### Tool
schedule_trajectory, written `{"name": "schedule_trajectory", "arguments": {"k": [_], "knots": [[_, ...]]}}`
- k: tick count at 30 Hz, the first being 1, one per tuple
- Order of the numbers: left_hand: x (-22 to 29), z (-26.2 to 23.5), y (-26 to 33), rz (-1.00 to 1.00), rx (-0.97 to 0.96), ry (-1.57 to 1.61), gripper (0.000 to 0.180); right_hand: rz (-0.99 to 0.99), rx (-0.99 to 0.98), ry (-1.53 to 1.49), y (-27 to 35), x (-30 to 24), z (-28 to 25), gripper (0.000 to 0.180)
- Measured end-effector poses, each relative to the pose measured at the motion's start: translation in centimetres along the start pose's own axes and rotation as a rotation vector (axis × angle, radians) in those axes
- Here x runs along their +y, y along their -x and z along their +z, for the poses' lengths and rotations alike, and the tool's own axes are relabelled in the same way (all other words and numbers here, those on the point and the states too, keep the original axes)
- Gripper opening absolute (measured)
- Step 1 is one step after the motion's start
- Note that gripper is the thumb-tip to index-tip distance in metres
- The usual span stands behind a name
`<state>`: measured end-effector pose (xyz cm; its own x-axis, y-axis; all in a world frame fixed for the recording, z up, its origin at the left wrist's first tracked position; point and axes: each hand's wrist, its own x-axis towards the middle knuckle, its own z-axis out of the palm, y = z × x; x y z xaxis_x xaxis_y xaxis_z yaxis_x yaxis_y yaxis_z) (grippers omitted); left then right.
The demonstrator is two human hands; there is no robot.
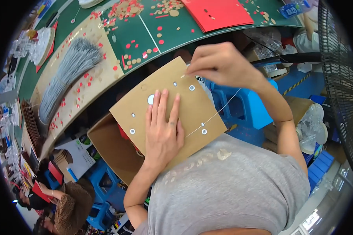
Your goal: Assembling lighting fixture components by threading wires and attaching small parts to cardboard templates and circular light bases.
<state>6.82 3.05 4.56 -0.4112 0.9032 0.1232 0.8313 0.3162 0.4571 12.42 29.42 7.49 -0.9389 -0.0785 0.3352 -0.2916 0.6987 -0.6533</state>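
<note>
A brown cardboard sheet (pixel 192 105) with several small slots and ringed holes rests tilted against my grey shirt. My left hand (pixel 162 127) lies flat on it, fingers stretched out beside a larger round hole. Above its upper right corner my right hand (pixel 223 64) pinches what looks like a thin wire; only a short pale bit shows at the fingertips, and motion slightly blurs it. Another thin pale wire (pixel 219 111) crosses a slot near the sheet's right side and sticks out past the edge toward my right forearm.
On the curved green table (pixel 176 43) lie a bundle of grey wires (pixel 68 76), red card sheets (pixel 217 13) and scattered red and brown cut-outs. An open cardboard box (pixel 111 145) stands below the sheet. Right are a blue stool (pixel 259 105) and a black fan guard (pixel 339 78). People sit lower left.
</note>
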Motion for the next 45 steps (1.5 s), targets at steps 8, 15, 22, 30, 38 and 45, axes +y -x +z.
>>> {"name": "schedule_trajectory", "arguments": {"k": [8,15,22,30,38,45], "knots": [[-0.2,0.3,-0.2,-0.010,-0.040,-0.047,0.072,-0.269,-0.163,0.502,1.4,1.2,2.5,0.027],[0.0,0.1,-0.6,-0.012,-0.115,-0.073,0.076,-0.325,-0.310,0.637,2.1,0.2,3.0,0.033],[-0.2,0.2,-0.7,-0.020,-0.087,-0.039,0.076,-0.446,-0.223,0.708,1.9,0.5,3.4,0.032],[-0.3,0.4,-0.5,-0.014,-0.060,-0.052,0.078,-0.403,-0.239,0.631,2.1,0.4,3.7,0.042],[-0.4,0.4,-0.2,-0.013,-0.073,-0.045,0.076,-0.363,-0.212,0.587,2.6,0.7,3.4,0.043],[-0.7,0.1,-0.1,-0.025,-0.016,0.084,0.078,-0.333,-0.210,0.514,1.8,0.7,2.6,0.038]]}}
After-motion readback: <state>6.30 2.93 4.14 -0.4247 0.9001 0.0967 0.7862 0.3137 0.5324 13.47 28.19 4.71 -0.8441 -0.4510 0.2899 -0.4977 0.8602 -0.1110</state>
